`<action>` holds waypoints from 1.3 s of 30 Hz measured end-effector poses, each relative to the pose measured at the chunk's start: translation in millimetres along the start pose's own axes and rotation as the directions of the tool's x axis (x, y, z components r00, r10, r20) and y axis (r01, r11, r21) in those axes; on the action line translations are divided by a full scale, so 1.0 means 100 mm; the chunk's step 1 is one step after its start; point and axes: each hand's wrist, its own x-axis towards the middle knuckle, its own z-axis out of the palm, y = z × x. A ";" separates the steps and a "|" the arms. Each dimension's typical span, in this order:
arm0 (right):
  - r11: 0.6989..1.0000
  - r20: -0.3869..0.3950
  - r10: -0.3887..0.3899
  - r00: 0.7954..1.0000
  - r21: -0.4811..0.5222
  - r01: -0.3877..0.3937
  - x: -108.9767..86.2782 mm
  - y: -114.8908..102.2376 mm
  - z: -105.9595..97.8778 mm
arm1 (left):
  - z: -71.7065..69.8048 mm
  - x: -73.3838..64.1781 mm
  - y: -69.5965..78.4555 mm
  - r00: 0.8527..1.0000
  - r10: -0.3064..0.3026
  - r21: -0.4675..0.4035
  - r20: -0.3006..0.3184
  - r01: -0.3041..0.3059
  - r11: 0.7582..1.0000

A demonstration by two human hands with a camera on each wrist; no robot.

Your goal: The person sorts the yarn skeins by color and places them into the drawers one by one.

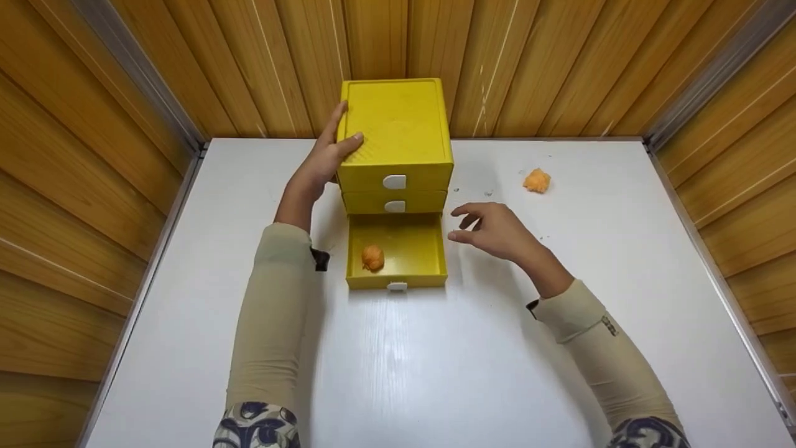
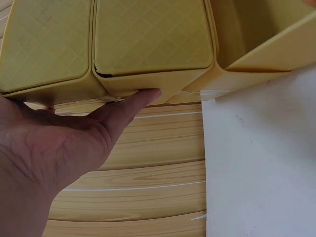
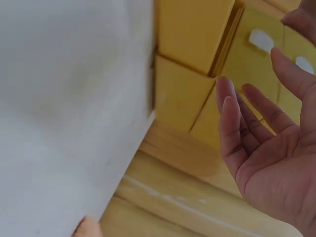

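Observation:
A yellow drawer cabinet with three drawers and white pull tabs stands at the back of the table. My left hand rests on its upper left edge, thumb over the top; the left wrist view shows a straight finger against its side. The bottom drawer is pulled out, and a crumpled orange ball lies near its left front. Just right of that drawer hovers my right hand, loosely bent fingers pointing at the cabinet and nothing held. The two upper drawers are closed.
A second crumpled orange ball sits on the white table, back right. Small clear specks dot the surface near the cabinet. Wood-look panels rise behind the table and along both sides.

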 end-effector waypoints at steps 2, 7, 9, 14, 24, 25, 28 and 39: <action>1.000 -0.011 0.021 1.000 0.009 -0.021 -0.05 0.12 -0.01 | 0.00 0.00 0.00 1.000 -0.008 0.007 -0.002 0.008 1.000; 0.999 -0.024 0.050 0.998 0.016 -0.049 -0.13 0.34 0.01 | 0.00 0.01 0.01 1.000 -0.024 0.007 -0.007 0.024 1.000; 0.998 -0.030 0.058 0.998 0.010 -0.058 -0.15 0.40 0.02 | 0.01 0.01 0.01 1.000 -0.027 -0.003 -0.007 0.027 1.000; 0.996 -0.062 0.087 0.994 0.001 -0.087 -0.17 0.51 0.04 | 0.03 0.01 0.02 0.999 -0.032 -0.008 0.000 0.032 0.999; 0.986 -0.152 0.164 0.975 0.036 -0.160 -0.06 0.81 -0.08 | 0.00 0.00 0.01 1.000 -0.008 0.002 -0.006 0.008 1.000; 0.984 -0.163 0.178 0.970 0.050 -0.172 -0.06 0.85 -0.11 | 0.00 -0.01 0.01 1.000 -0.002 0.004 -0.005 0.002 1.000; 0.974 -0.204 0.221 0.954 0.103 -0.203 -0.02 0.96 -0.19 | 0.00 -0.01 0.00 1.000 0.015 0.009 -0.002 -0.015 1.000; 0.907 -0.286 0.410 0.866 0.230 -0.353 0.20 1.37 -0.55 | 0.00 -0.01 0.02 1.000 -0.016 0.008 -0.005 0.016 1.000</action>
